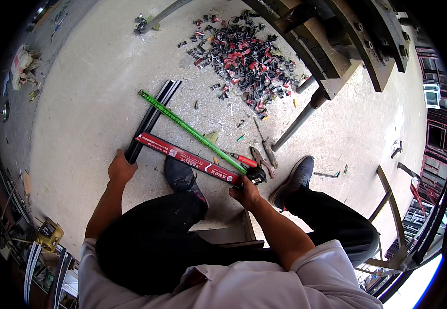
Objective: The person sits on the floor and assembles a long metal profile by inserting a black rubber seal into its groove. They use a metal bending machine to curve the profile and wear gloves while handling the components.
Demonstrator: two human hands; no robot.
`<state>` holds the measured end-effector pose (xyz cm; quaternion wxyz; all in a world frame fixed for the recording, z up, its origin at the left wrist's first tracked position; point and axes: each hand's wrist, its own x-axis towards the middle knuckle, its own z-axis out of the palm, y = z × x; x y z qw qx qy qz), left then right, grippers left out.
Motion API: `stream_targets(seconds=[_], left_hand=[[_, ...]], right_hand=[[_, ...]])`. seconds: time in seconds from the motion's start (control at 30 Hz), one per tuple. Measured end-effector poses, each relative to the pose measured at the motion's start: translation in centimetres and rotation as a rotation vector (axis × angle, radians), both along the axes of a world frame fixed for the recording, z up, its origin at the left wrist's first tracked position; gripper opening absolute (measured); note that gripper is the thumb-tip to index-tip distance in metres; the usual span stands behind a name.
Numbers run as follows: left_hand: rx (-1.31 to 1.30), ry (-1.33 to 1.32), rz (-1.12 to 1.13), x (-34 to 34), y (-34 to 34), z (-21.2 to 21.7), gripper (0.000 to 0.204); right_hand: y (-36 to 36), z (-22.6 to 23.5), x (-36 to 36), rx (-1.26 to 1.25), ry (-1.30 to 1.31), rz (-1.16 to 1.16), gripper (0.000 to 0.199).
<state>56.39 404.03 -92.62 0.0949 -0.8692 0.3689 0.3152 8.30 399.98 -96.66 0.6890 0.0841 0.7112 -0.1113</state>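
My left hand (122, 167) is closed around the near end of black profile strips (152, 114) that slant up and away from me. My right hand (245, 192) is closed on the right end of a profile strip with a red printed face (187, 158). That strip's left end meets the black strips near my left hand. Just beyond my right hand is a tape measure (257, 175), its green blade (187, 127) pulled out across the black strips. Whether my right fingers also touch the tape's case is hidden.
A red-handled tool (245, 160), pliers (261, 156) and a pointed tool (269, 152) lie between my shoes. Beyond them spreads a heap of black and red scraps (244, 56). A metal machine (337, 46) on legs stands far right. A yellow tape measure (49, 235) sits at lower left.
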Motion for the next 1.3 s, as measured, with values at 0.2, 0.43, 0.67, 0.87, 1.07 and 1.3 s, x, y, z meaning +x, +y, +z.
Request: stream_targets(seconds=[0.2, 0.43, 0.67, 0.87, 1.07, 1.3], left_hand=[[-0.1, 0.056, -0.083, 2.0, 3.6, 1.5, 0.034], [-0.165, 0.016, 0.036, 1.4, 7.1, 6.3, 0.021], [-0.09, -0.088, 0.118, 1.7, 9.7, 11.1, 0.018], [-0.126, -0.238, 0.141, 4.5, 12.8, 14.1, 0.029], [-0.18, -0.548, 0.068, 5.7, 10.9, 19.8, 0.031], [-0.698, -0.215, 0.115, 1.8, 1.9, 26.7, 0.041]], right_hand=[[-0.9, 0.7, -0.2, 0.029, 0.005, 0.176, 0.051], [-0.7, 1.3, -0.2, -0.023, -0.044, 0.195, 0.053], [-0.7, 2.1, -0.4, -0.042, -0.138, 0.228, 0.051], [-1.4, 4.7, -1.1, -0.129, -0.033, 0.474, 0.047], [-3.0, 6.1, -1.5, -0.522, 0.069, 0.76, 0.032], [-7.1, 11.9, 2.3, -0.903, -0.004, 0.684, 0.028]])
